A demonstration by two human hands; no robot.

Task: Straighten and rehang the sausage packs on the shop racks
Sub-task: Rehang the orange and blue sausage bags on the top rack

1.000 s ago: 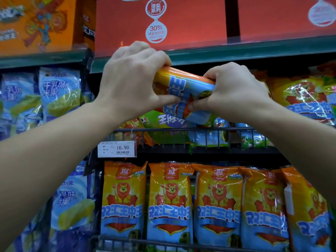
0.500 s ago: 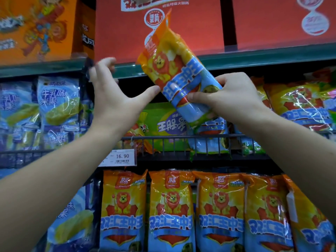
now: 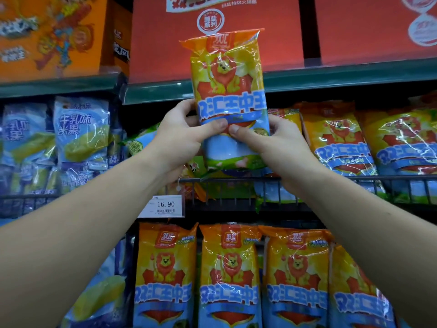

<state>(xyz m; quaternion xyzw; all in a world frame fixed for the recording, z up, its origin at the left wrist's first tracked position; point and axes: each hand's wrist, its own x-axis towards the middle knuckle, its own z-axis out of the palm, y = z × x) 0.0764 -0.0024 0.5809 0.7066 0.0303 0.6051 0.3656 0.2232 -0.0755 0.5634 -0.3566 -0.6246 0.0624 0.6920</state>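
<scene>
A sausage pack (image 3: 228, 91) stood upright in the air in front of the upper rack. Its orange sealed top was level with the red boxes (image 3: 279, 43) on the green shelf (image 3: 331, 75), and its lower end was just above the rack's wire rail (image 3: 390, 178). The left hand (image 3: 182, 136) gripped it from the left, fingers curled behind and thumb laid across the front. The right hand (image 3: 279, 143) gripped it from the right in the same way, so the two thumbs nearly met over the pack's lower half (whether they touched could not be told). The printed lion faced the camera. Behind the rail to the right leaned the upper-rack packs (image 3: 335, 143) of the same kind, tilted back and overlapping. A green-and-blue pack (image 3: 139, 144) showed behind the left wrist. A price tag (image 3: 165, 205) reading 16.90 hung at the rail below the left hand. On the rack beneath, a lower row of packs (image 3: 230, 280) stood upright, side by side. To the left were blue corn packs (image 3: 80, 131), and an orange box (image 3: 47, 39) sat on the top shelf above them.
</scene>
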